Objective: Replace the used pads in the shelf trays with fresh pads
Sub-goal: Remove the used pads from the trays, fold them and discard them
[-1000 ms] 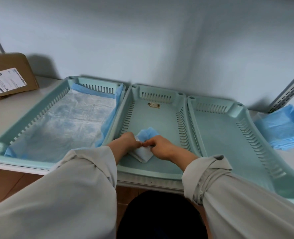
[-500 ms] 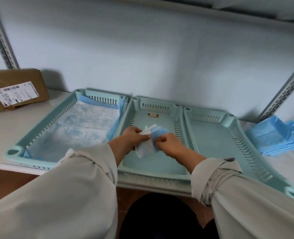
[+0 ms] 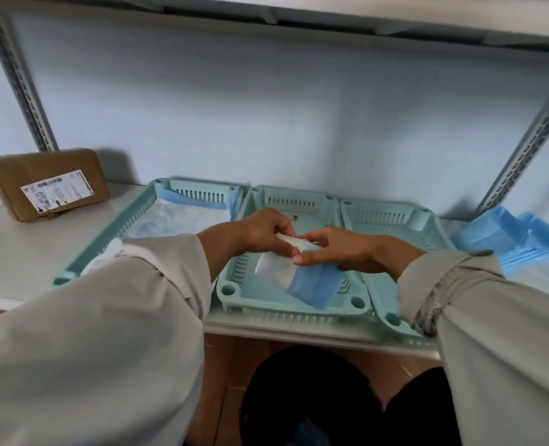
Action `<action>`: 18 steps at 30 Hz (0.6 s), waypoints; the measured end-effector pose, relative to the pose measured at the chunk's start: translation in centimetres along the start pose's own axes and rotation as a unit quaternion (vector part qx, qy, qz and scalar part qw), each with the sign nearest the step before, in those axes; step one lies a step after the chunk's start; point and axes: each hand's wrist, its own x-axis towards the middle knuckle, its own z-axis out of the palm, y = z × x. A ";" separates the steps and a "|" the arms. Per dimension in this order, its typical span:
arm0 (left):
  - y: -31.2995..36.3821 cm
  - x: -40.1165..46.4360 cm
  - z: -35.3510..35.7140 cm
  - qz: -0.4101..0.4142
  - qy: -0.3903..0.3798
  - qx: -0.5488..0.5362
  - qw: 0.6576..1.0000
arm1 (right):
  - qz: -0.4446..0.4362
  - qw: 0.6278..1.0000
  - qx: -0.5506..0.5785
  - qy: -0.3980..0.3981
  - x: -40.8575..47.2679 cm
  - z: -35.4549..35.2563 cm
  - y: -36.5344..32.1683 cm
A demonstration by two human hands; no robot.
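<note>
Hanging between the two hands, a folded pad [image 3: 294, 280], white on one side and blue on the other, is held above the middle tray [image 3: 234, 289]. The left hand [image 3: 260, 231] pinches the pad's upper white edge between thumb and curled fingers. The right hand [image 3: 337, 247] meets it from the other side, its fingers bent around the same top edge, with one finger stretched out along the pad's face. The lower part of the pad droops below both hands, the blue layer toward the tray's near rim.

The middle tray sits directly under the hands on the shelf [image 3: 15, 252], and its floor looks bare apart from a small brownish mark near the far wall, behind the left hand. Just left of the left hand lies the left tray [image 3: 138, 217], already lined with a white pad with blue borders [image 3: 176, 217] that fold up its far wall. Just right of the right hand stands the right tray [image 3: 392, 214], touching the middle one along its side.

Further right, beyond the right hand, a stack of folded blue pads [image 3: 508, 243] rests on the shelf. Far to the left of the left hand a brown cardboard box [image 3: 46, 183] with a white label sits near the wall. Both forearms wear pale grey sleeves [image 3: 122, 317].
</note>
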 end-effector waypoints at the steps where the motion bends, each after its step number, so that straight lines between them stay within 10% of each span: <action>1: 0.0 -0.1 0.3 0.002 0.000 0.001 1.000 | -0.008 1.000 -0.016 0.013 -0.2 0.0 0.2; 11: 0.7 -0.6 2.1 -0.095 0.019 -0.159 0.983 | -0.050 0.977 -0.058 0.197 -2.8 -0.5 0.9; 18: 0.3 -2.0 3.2 -0.120 -0.081 -0.125 0.981 | 0.041 0.997 0.056 -0.032 -4.9 -0.5 3.4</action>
